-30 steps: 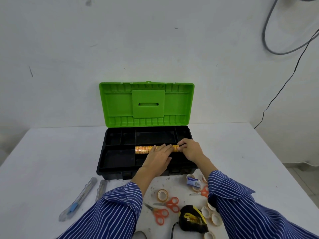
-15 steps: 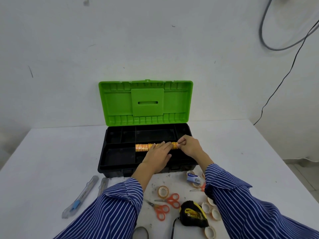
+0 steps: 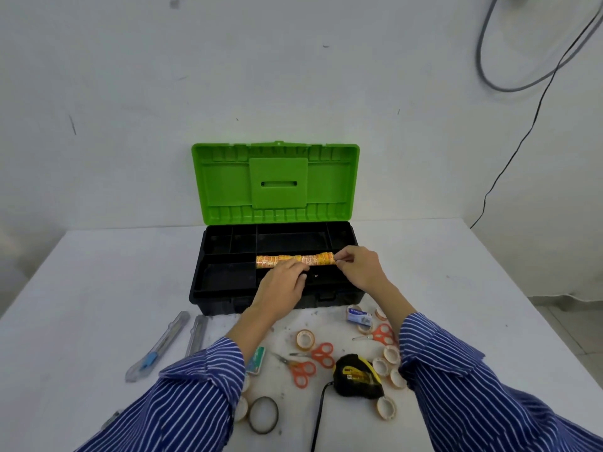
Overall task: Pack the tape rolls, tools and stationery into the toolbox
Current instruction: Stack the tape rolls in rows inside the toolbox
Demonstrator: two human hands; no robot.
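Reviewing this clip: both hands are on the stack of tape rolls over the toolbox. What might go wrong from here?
1. The orange tape stack seems to be many small rolls end to end; held by the left hand and right hand, it may break apart when released.
2. It lies along a divider of the toolbox, so it may roll off.
3. The striped sleeves hang over the scissors and could drag them.

Legible text: none

- tape stick [image 3: 295, 260]: orange-yellow printed wrap, pattern blurred, no word readable
- tape measure [image 3: 357, 375]: yellow label with dark marks (too small to make out)
- small box [image 3: 359, 315]: blue and white, a line of print, unreadable
- green packet [image 3: 256, 359]: pale lettering, unreadable
- toolbox [image 3: 277, 285]: no lettering shows on lid or tray
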